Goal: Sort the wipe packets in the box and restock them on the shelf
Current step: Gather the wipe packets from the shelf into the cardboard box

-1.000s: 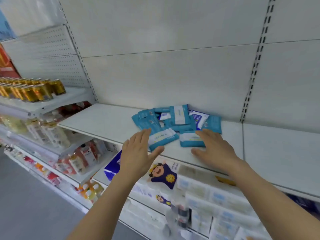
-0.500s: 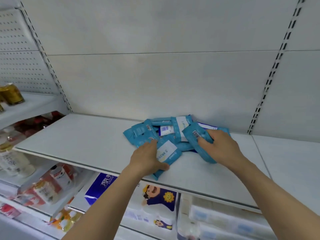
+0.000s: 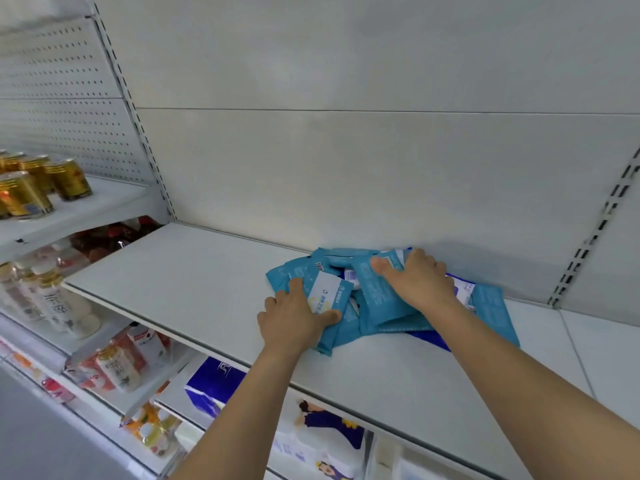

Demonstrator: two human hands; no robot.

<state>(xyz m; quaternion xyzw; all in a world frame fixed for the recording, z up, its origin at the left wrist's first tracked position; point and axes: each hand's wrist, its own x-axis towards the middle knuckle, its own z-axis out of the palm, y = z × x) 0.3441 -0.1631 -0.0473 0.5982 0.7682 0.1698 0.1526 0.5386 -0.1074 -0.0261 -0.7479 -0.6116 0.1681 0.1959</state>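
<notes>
A loose heap of several teal-blue wipe packets (image 3: pixel 491 306) lies on the white shelf (image 3: pixel 194 282), close to the back wall. My left hand (image 3: pixel 294 318) grips a packet with a white label (image 3: pixel 329 294) at the heap's left front. My right hand (image 3: pixel 415 280) presses down on the heap's top and holds a teal packet (image 3: pixel 381 299) with printed text. Part of the heap is hidden under both hands. No box is in view.
Gold cans (image 3: pixel 31 185) stand on the upper shelf at far left. Drink bottles (image 3: pixel 62 306) fill the shelves below them. Tissue packs (image 3: pixel 214 382) sit under the white shelf. A slotted upright (image 3: pixel 585 244) rises at the right.
Both hands went from hovering in front of the heap to gripping packets. The right hand slid further back onto the heap's top. The camera has moved closer.
</notes>
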